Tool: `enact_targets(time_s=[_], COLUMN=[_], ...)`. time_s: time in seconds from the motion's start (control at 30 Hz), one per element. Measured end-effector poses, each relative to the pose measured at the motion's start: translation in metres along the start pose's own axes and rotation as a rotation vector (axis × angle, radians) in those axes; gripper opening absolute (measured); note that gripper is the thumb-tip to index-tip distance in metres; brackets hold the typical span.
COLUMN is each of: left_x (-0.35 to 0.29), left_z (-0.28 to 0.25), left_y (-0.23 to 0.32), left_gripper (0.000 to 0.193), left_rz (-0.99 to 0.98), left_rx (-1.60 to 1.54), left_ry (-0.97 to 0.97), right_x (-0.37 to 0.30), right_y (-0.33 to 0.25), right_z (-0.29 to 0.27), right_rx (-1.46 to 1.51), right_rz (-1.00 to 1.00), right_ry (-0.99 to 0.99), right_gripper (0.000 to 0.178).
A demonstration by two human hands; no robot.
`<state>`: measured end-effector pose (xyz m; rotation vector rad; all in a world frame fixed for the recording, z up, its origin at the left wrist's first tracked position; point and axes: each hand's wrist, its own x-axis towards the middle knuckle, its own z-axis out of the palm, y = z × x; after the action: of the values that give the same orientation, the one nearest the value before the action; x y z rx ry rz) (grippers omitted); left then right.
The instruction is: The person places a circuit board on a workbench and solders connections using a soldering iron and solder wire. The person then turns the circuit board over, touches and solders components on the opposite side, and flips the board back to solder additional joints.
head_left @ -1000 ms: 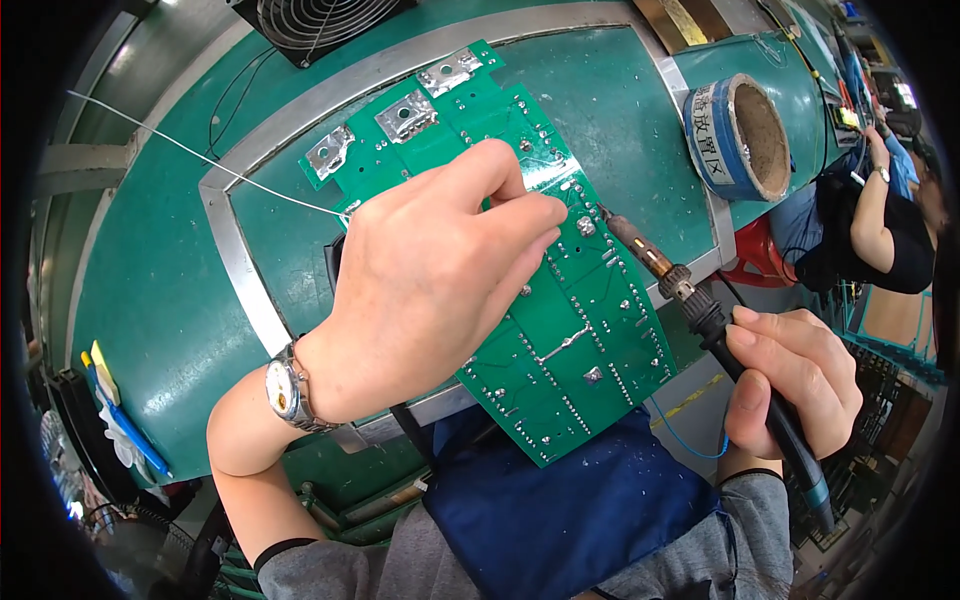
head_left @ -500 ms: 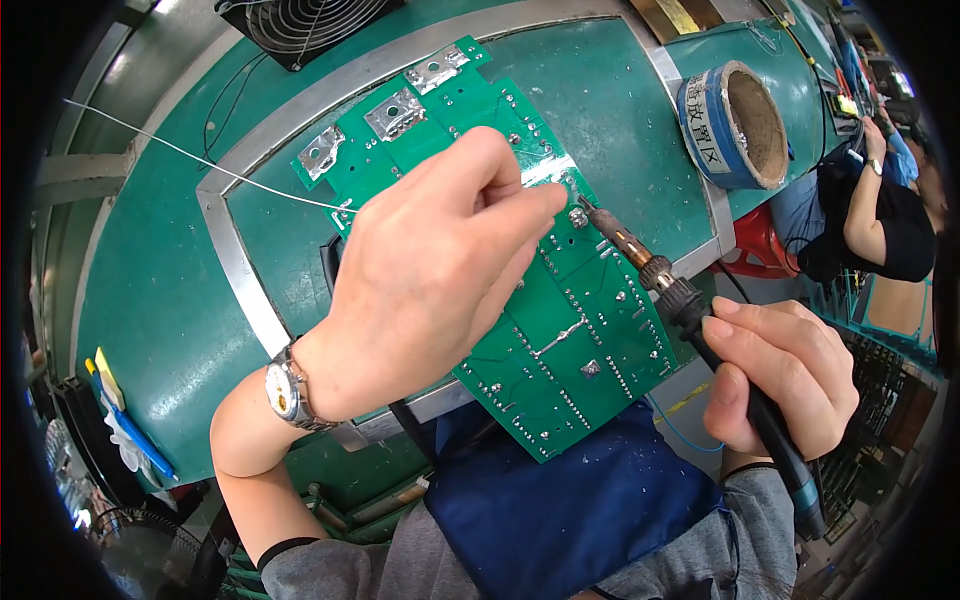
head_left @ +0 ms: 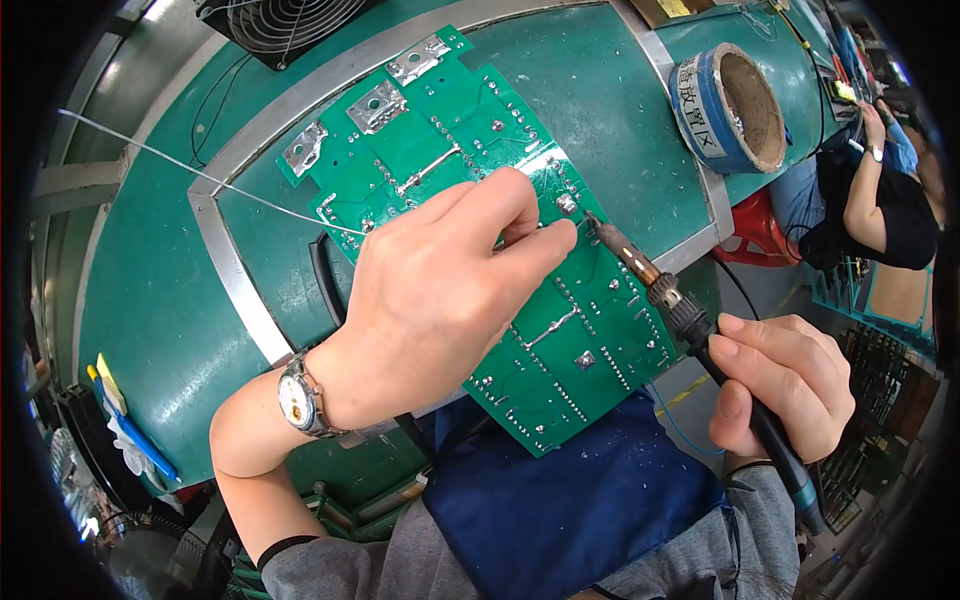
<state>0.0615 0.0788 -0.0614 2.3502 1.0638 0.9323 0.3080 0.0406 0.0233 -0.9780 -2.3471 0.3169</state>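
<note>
A large green circuit board (head_left: 555, 385) lies solder side up, its near end over the blue apron on my lap. My right hand (head_left: 785, 385) grips a soldering iron (head_left: 690, 325) by its black handle. The iron's tip rests at or just above solder joints near the board's right edge. Above the board's middle, my left hand (head_left: 450, 265) is closed in a pinch. A thin solder wire (head_left: 200, 163) trails from behind it to the upper left; the end between my fingertips is hidden.
A round black fan (head_left: 290, 25) stands at the far edge of the green bench (head_left: 150, 290). A blue and white ring-shaped container (head_left: 740, 110) sits at the right. Beyond it, another person (head_left: 875, 200) works. A blue pen-like tool (head_left: 145, 445) lies at the left edge.
My left hand has moved slightly down and right, uncovering more of the board's upper part. The iron's tip has shifted slightly down and right along the board's edge.
</note>
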Motion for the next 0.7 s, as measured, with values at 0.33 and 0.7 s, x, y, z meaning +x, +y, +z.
enact_targets(time_s=[0.33, 0.7], left_x=[0.004, -0.021], left_z=[-0.009, 0.012], left_y=[0.011, 0.064], left_gripper=[0.035, 0.03], left_rz=[0.145, 0.069], left_rx=[0.148, -0.117], left_ry=[-0.011, -0.126], right_x=[-0.004, -0.032], right_y=[-0.001, 0.001], right_z=[-0.004, -0.02], right_rx=[-0.028, 0.024], right_rz=[-0.031, 0.033], right_ry=[0.044, 0.099], right_gripper=[0.016, 0.016])
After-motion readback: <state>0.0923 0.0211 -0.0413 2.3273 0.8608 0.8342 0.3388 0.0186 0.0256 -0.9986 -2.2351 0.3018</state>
